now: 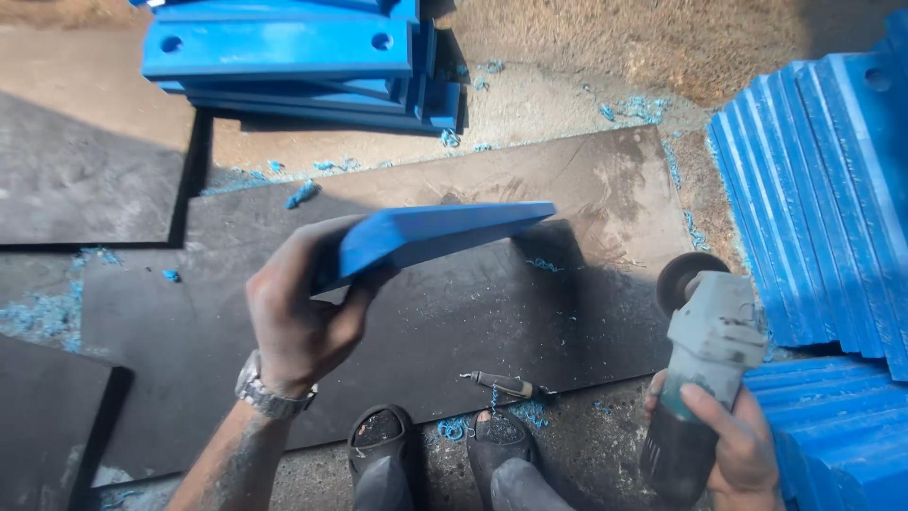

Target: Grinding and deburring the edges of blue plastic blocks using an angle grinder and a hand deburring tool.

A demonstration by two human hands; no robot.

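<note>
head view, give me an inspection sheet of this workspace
surface: dark mat on a dusty floor, strewn with blue shavings
job's things: blue plate held tilted above the mat; angle grinder with its disc up
clutter: small tool lying at the mat's near edge, by the sandals
hands: left hand grips the plate's near end, watch on the wrist; right hand wraps the grinder's body
cables: nothing seen
surroundings: stack of blue plates at the far side, a row of blue plates on the right, bare ground beyond
</note>
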